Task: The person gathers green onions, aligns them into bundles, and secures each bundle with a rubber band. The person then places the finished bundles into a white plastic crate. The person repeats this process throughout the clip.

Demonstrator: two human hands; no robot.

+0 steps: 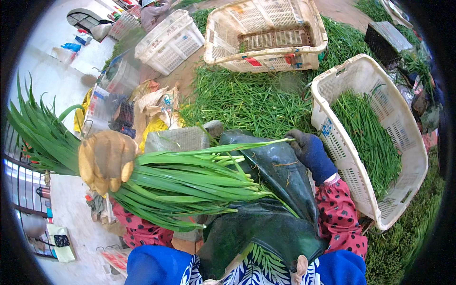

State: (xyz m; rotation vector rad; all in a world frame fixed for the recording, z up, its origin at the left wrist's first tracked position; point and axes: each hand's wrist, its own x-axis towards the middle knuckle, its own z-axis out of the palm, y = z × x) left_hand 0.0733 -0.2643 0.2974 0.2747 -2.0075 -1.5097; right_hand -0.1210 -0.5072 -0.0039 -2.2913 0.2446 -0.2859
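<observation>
My left hand [107,162], in a soiled tan glove, is closed around a thick bunch of long green leafy stalks [185,178]. The leaf tips fan out to the upper left and the pale cut ends point right, over a dark green waterproof apron [263,221] on my lap. My right hand [301,142], in a dark glove with a blue cuff, has its fingers closed on the end of one long leaf stretching out from the bunch. Both forearms wear red sleeves with black dots.
A white plastic crate [370,64] holding green stalks stands at the right. Another crate [265,53] stands ahead, and a third [171,42] is farther left. Loose green leaves [245,103] cover the floor. A grey block [178,140] lies before me. A person [153,16] is at the far upper left.
</observation>
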